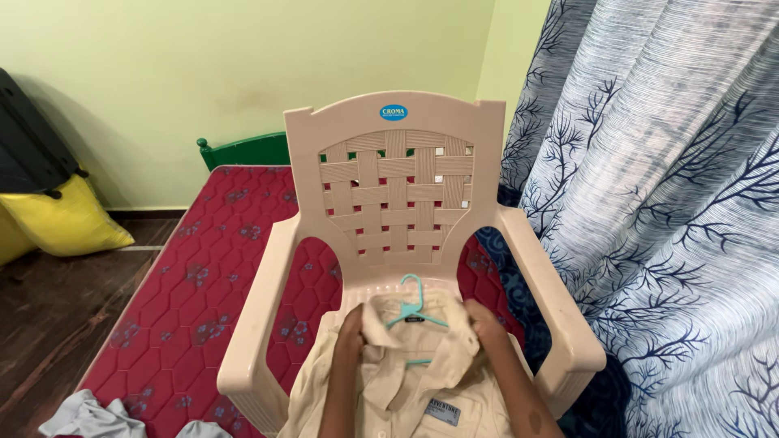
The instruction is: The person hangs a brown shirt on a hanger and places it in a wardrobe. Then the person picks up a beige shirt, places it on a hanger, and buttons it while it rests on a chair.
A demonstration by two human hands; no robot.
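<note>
A beige shirt lies on the seat of a beige plastic armchair, with a teal hanger tucked in at its collar. My left hand grips the left side of the collar. On the other side, my right hand holds the collar and shoulder. The hanger's hook pokes up above the collar toward the chair back. A small label patch is on the shirt front.
Behind the chair lies a red patterned mattress on a green bed frame. A blue-and-white curtain hangs at the right. A yellow cushion sits on the dark wooden floor at left. Grey cloth lies bottom left.
</note>
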